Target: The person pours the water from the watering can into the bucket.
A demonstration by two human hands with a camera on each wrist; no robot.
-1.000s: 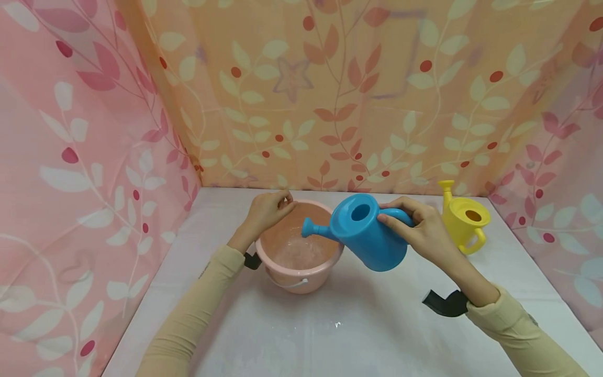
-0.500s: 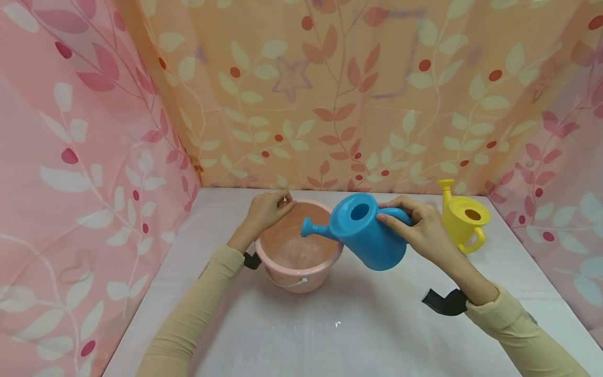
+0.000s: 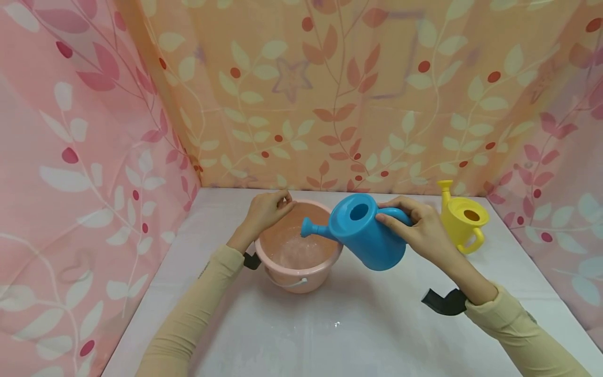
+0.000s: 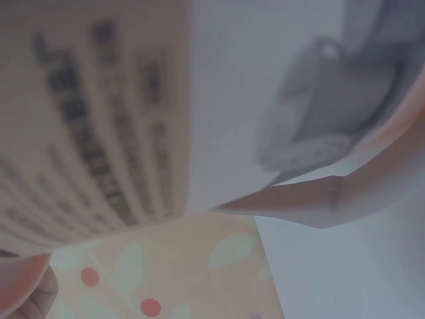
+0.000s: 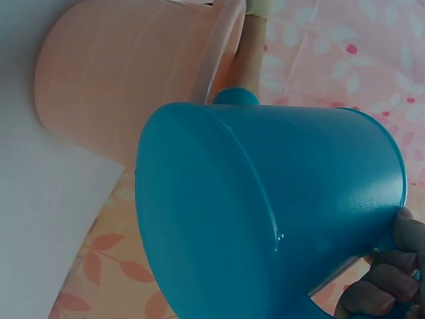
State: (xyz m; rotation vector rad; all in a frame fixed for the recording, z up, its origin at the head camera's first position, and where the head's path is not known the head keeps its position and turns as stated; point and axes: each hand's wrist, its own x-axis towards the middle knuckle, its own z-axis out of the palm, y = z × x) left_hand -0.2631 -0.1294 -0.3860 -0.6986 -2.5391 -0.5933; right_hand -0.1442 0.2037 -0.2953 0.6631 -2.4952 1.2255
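My right hand [image 3: 421,230] grips the handle of a blue watering can [image 3: 377,243] and keeps it tilted left. The can's spout [image 3: 317,230] reaches over the mouth of a pink bucket [image 3: 306,284]. Ripples and bubbles show on the water [image 3: 299,254] inside. At the bucket's far left rim, my left hand [image 3: 267,210] holds on with bent fingers. The left wrist view has the printed label [image 4: 99,133] on the bucket close up, with fingers [image 4: 38,299] at the lower left. In the right wrist view, the can's base [image 5: 206,206] is in front, a few drops beside it.
A yellow watering can [image 3: 464,224] stands at the back right of the white table [image 3: 377,330]. Small wet spots [image 3: 337,324] lie in front of the bucket. Patterned cloth [image 3: 292,104] rises behind and on both sides.
Both hands, the blue watering can and the bucket stay almost in place. The ripples on the water in the bucket shift in shape.
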